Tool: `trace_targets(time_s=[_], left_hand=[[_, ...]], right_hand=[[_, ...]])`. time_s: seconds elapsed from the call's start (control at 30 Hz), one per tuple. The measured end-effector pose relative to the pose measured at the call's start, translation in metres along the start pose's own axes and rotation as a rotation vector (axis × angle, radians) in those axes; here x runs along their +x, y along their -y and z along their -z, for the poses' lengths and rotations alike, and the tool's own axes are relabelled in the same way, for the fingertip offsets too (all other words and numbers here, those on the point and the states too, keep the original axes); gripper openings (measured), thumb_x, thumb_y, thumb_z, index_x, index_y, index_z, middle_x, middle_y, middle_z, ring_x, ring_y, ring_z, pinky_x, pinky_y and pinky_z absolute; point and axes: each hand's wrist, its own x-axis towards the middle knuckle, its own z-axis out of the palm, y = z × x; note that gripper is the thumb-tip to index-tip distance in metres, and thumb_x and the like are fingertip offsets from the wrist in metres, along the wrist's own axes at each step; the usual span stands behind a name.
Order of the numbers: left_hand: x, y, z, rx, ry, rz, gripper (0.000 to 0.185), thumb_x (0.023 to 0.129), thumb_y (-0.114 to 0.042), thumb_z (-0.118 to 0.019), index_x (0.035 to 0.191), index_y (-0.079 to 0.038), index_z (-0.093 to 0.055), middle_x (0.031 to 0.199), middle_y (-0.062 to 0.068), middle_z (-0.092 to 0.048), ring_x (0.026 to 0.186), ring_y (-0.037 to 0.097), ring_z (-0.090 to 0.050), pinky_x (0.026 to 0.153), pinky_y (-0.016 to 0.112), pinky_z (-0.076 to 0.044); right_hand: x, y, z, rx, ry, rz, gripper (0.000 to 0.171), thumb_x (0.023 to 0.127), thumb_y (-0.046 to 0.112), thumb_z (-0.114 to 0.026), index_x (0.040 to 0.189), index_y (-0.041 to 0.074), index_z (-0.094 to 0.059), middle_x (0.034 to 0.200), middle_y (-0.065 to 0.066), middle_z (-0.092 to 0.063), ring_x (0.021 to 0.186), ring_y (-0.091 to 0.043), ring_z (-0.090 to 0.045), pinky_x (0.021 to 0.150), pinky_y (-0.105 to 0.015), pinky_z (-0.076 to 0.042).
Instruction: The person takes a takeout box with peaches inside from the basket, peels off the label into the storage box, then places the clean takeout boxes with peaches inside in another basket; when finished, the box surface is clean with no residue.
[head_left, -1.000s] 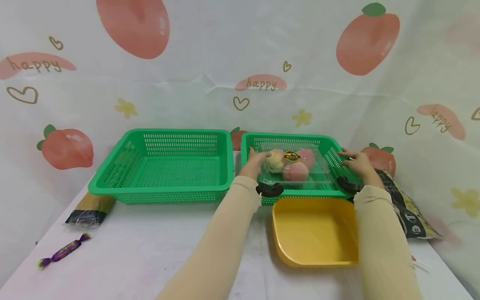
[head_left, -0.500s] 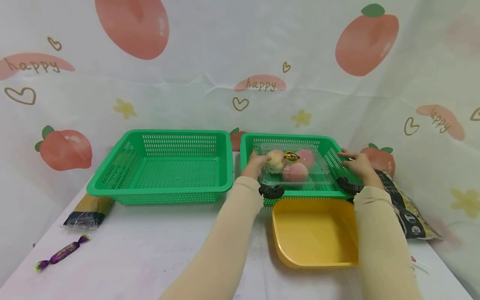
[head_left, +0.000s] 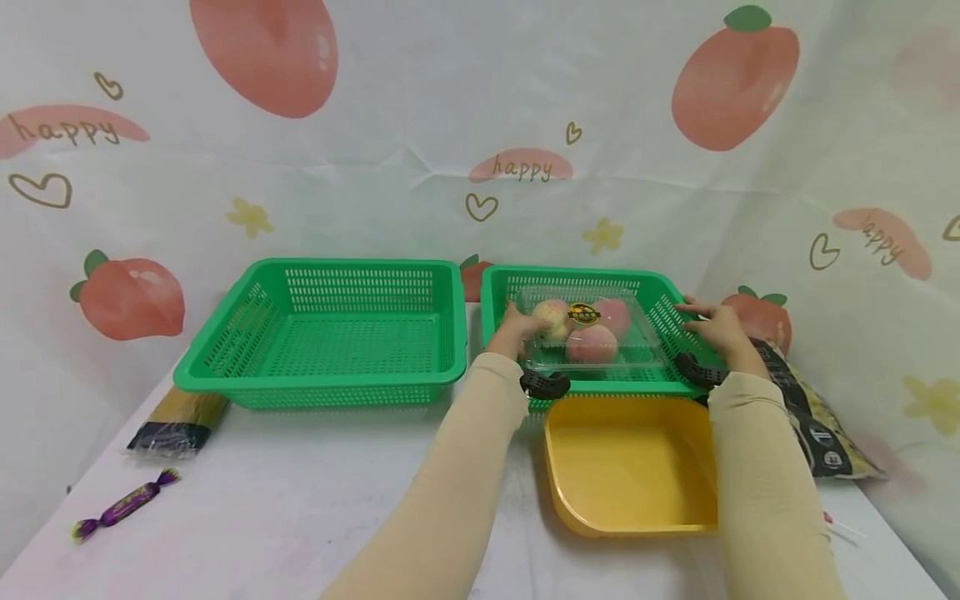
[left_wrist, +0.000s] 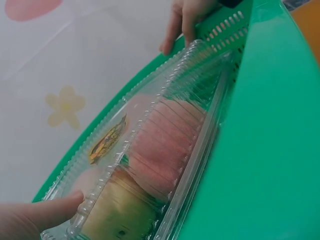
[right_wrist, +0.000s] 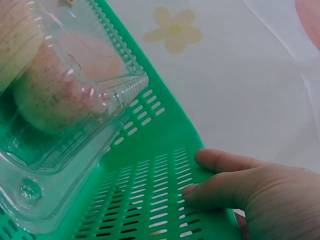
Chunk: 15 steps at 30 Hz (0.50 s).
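A clear plastic fruit box (head_left: 636, 337) with peaches (head_left: 592, 343) inside and a dark label on its lid lies in the right green basket (head_left: 615, 387). My left hand (head_left: 512, 330) grips the box's left end, thumb over the lid edge in the left wrist view; its other fingers are mostly hidden. At the basket's right end, my right hand (head_left: 720, 328) holds the rim, with the thumb on the inner wall and a finger along the top in the right wrist view. A gap separates that hand from the box.
Another green basket (head_left: 322, 383) stands to the left. A yellow basin (head_left: 633, 467) sits in front of the right basket. A noodle-like packet (head_left: 180, 421) and a purple wrapped candy (head_left: 127, 505) lie at left; a dark bag (head_left: 817, 425) lies at right.
My left hand has shifted slightly right along the box's left end, its thumb reaching further over the lid. The right hand stays at the basket rim.
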Motion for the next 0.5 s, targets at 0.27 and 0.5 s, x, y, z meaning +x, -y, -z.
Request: trace_targets(time_s=[0.27,0.5], left_hand=[[-0.037,-0.012,0.004,-0.054,-0.024,-0.043,0.101,0.075,-0.017,-0.078,0.148,-0.040,-0.011,0.158,0.002,-0.006,0.136,0.036,-0.031,0.070,0.052,-0.055],[-0.144,-0.054,0.017,-0.026,-0.060,-0.021,0.082,0.087,-0.008,-0.065,0.150,-0.028,-0.017,0.157,0.007,-0.014,0.086,0.023,-0.056,0.065,0.035,-0.054]], right_hand=[[0.001,-0.002,0.001,-0.007,0.000,-0.002,0.044,0.096,0.002,-0.045,0.138,-0.006,-0.038,0.154,-0.015,-0.010,0.141,-0.045,-0.001,0.108,-0.062,-0.022],[0.001,-0.001,0.002,-0.003,0.006,0.005,0.044,0.095,0.002,-0.045,0.138,-0.007,-0.038,0.154,-0.016,-0.010,0.141,-0.045,-0.002,0.108,-0.061,-0.024]])
